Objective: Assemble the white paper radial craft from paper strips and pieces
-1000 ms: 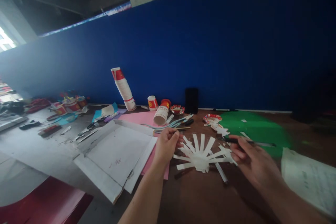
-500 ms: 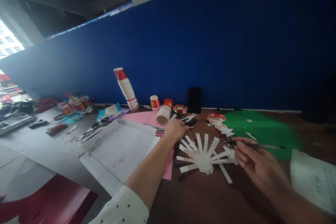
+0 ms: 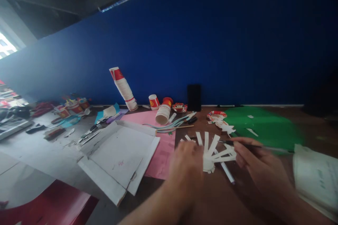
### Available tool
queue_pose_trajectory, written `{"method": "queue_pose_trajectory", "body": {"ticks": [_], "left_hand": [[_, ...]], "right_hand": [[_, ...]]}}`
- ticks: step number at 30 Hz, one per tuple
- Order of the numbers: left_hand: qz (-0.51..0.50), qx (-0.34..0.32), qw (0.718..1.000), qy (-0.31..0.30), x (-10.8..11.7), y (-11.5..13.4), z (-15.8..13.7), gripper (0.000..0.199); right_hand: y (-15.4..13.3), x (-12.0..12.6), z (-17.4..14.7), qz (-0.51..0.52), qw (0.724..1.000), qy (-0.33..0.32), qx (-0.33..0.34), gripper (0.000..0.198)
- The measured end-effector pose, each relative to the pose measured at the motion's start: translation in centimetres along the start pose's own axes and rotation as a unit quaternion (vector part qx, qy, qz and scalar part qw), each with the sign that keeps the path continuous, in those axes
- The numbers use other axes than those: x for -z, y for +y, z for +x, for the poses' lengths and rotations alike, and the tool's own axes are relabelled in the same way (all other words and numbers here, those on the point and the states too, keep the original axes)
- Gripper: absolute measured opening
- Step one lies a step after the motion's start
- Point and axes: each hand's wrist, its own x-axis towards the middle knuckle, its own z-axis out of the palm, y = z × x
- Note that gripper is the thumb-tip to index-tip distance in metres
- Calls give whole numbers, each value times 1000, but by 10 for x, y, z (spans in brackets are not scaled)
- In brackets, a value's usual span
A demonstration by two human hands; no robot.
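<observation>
My right hand point(image 3: 257, 161) is closed on a slim pen point(image 3: 250, 144) with a dark front and a clear barrel, its tip pointing left. Just left of that tip, a white paper cup cut into strips point(image 3: 209, 163) lies splayed flat like a fan. My left hand point(image 3: 186, 165), smeared by motion, covers the fan's left strips; its fingers cannot be made out, nor whether it touches the paper. A white marker point(image 3: 227, 172) sticks out from beneath the fan on the right.
Behind lie bundled pale strips point(image 3: 175, 123) and a thin wooden stick point(image 3: 182, 127) on pink paper point(image 3: 161, 161). A shallow cardboard tray point(image 3: 151, 147) is at left. Farther back are a leaning cup stack point(image 3: 123, 88), a black phone point(image 3: 194, 97) and green paper point(image 3: 269, 126).
My left hand has pulled back from the bundled strips towards me, onto the fan's left side. My right hand stays nearly in place with the pen.
</observation>
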Motion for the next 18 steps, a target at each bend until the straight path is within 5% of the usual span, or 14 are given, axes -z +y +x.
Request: {"method": "queue_pose_trajectory", "body": {"ticks": [5,15,18], "left_hand": [[53,-84,994,-52,-29,18,-48,13],[20,-121,991,-46,-57,0,-51,7],[21,-78,994,-79,-60,0,-52,10]], "right_hand": [[-11,-6,-12,-92,994,0,57,37],[-11,0,-15,-88,986,61,127,33],[-16,3,-8,-64,981,116,141,34]]}}
